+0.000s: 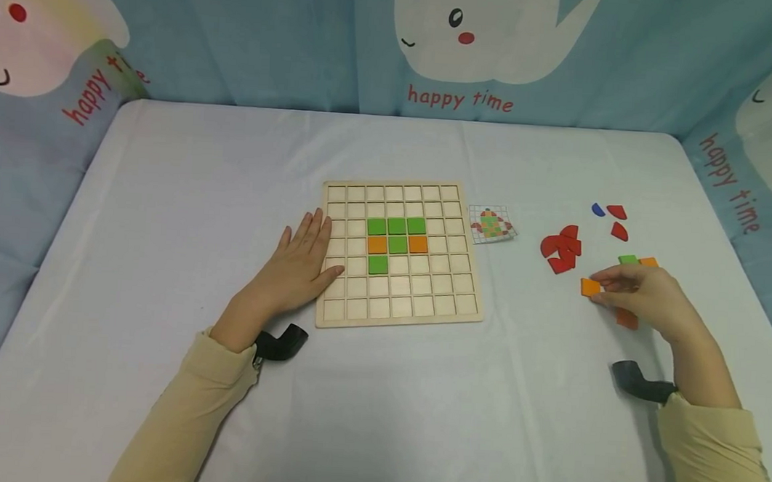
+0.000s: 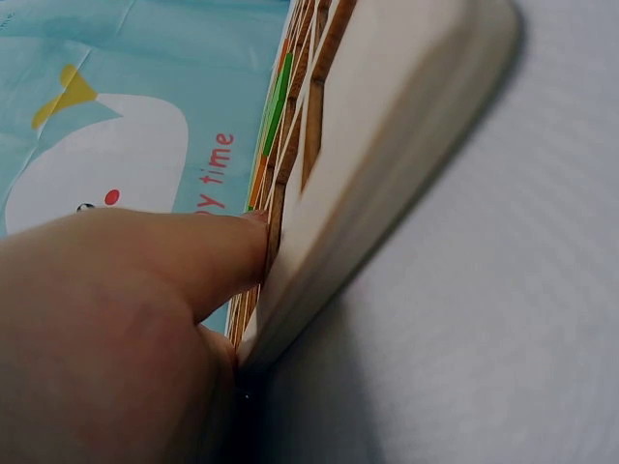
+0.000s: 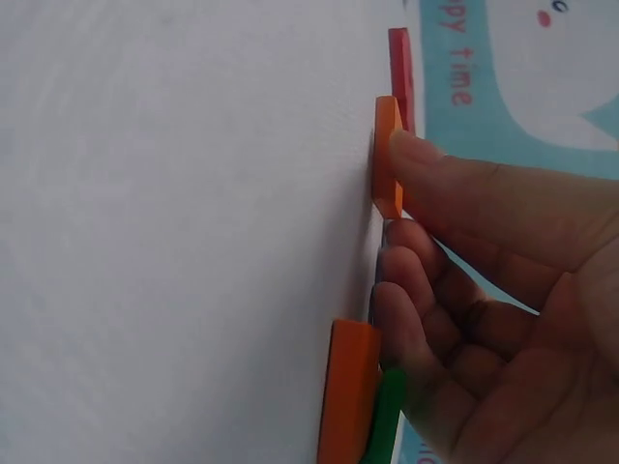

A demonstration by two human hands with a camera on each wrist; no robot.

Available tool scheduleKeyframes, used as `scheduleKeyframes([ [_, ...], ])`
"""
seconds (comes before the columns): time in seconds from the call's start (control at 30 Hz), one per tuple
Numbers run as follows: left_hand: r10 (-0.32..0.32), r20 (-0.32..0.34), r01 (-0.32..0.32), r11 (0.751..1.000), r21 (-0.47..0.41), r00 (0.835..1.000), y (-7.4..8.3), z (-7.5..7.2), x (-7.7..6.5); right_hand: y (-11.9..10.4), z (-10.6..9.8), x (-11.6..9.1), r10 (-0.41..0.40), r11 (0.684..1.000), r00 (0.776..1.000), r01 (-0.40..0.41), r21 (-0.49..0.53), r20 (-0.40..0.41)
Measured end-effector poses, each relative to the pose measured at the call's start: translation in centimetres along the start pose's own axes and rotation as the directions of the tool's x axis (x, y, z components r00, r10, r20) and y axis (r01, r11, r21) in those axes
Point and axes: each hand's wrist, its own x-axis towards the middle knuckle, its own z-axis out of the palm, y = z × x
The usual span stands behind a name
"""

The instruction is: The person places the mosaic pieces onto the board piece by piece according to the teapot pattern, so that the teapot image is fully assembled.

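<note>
My left hand (image 1: 293, 269) lies with straight fingers over the left edge of a wooden grid board (image 1: 422, 297); in the left wrist view the thumb (image 2: 218, 251) presses on its rim. Several green square tiles (image 1: 396, 225) and two orange ones (image 1: 418, 244) sit in the board's middle cells. To the far right, my right hand (image 1: 654, 299) pinches an orange square tile (image 1: 589, 288) between thumb and fingers. The right wrist view shows this orange tile (image 3: 386, 159) on edge, close over the white cloth.
A pattern card (image 1: 492, 225) lies right of the board. Red curved pieces (image 1: 561, 248) are grouped beyond it, with two more red pieces (image 1: 617, 211) and a blue half-round (image 1: 598, 210) behind. Green (image 1: 628, 259) and orange tiles (image 1: 627, 319) lie around the right hand.
</note>
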Motion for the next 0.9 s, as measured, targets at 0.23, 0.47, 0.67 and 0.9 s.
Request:
scheduleKeyframes([
  [0.23, -0.005, -0.002, 0.005, 1.000, -0.001, 1.000, 0.0, 0.0, 0.0, -0.4, 0.2, 0.0, 0.012, 1.000, 1.000, -0.012, -0.008, 0.000],
  [0.47, -0.001, -0.001, 0.001, 1.000, -0.004, 1.000, 0.1, -0.1, -0.1, -0.6, 0.4, -0.1, 0.006, 1.000, 1.000, -0.006, 0.012, -0.012],
  [0.67, -0.003, 0.004, 0.003, 1.000, -0.010, 1.000, 0.1, -0.2, -0.1, -2.6, 0.4, -0.1, -0.079, 0.990, 0.997, 0.081, 0.116, -0.024],
  [0.9, -0.009, 0.010, 0.009, 1.000, -0.005, 1.000, 0.2, -0.2, -0.1, -7.6, 2.1, 1.5, -0.215, 0.944, 0.977, 0.212, 0.252, -0.017],
])
